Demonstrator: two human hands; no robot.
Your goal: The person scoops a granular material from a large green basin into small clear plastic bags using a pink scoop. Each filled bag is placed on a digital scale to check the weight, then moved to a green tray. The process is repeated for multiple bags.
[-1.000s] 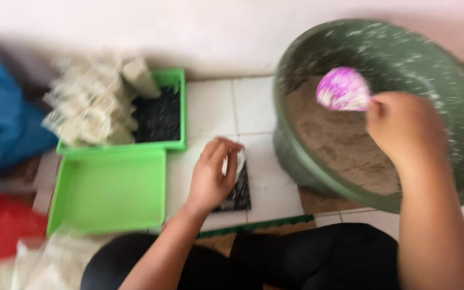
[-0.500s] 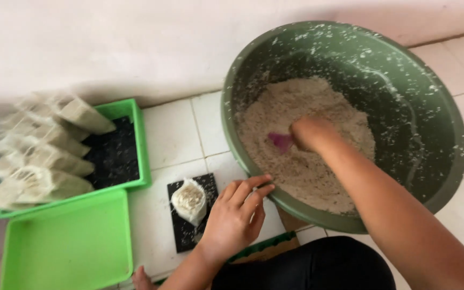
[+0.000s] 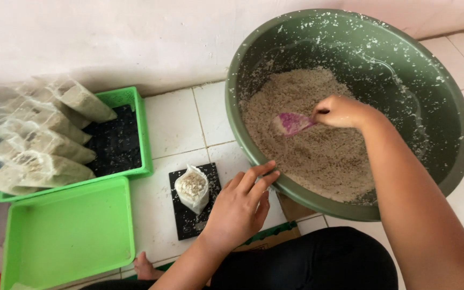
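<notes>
**Scooping grain mix in basin, small bag sitting on scale**

- Right hand (image 3: 342, 111), center-right of frame, is reaching into the big green basin (image 3: 436, 91) w/ fingers closed around the handle of a pink scoop (image 3: 292, 123). Scoop bowl is lying on/partly in the pale grain mix (image 3: 307, 145), pointing toward frame left
- Basin is filling the upper right of frame; inner wall is speckled w/ stuck grains. Mix is piled toward the lower-left part of the basin
- Left hand (image 3: 240, 207), lower center, is resting palm down w/ fingers spread loosely, fingertips touching the basin's outer rim at its lower-left edge. Not gripping anything
- Small clear bag (image 3: 192, 188), part-filled w/ the same mix, is standing on a flat black scale (image 3: 193, 215) just left of the left hand, on white floor tiles. Hand and bag are apart, not touching
- Left of frame: green tray (image 3: 135, 134) w/ dark inside is holding a stack of filled bags (image 3: 44, 139) leaning over its left side. Second green tray (image 3: 65, 236) is sitting below it, at the lower left
- Person's dark-clothed legs are showing along the bottom edge
</notes>
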